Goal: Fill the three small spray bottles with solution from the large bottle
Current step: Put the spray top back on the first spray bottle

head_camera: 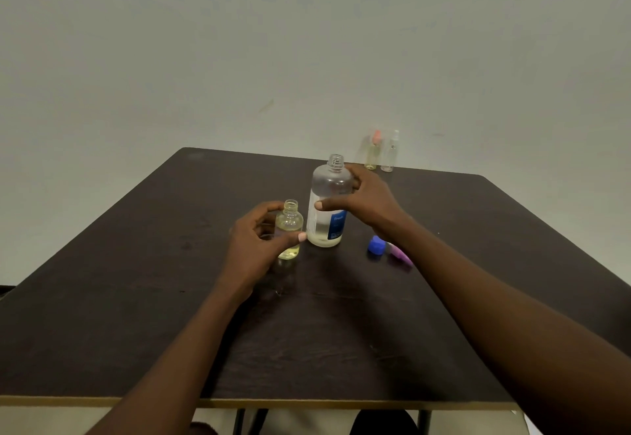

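A large clear bottle [328, 205] with a blue label stands uncapped at mid-table, a little pale yellow liquid at its bottom. My right hand [362, 200] grips its upper body from the right. Just left of it a small uncapped bottle [289, 229] holds pale yellow liquid; my left hand [254, 246] holds it between thumb and fingers. At the table's far edge stand two small spray bottles: one with a pink top [373, 151] holding yellowish liquid, and a clear one with a white top [391, 152].
A blue cap [376, 245] and a purple spray top [400, 254] lie on the dark wooden table [136, 315] to the right of the large bottle. A plain pale wall stands behind the table's far edge.
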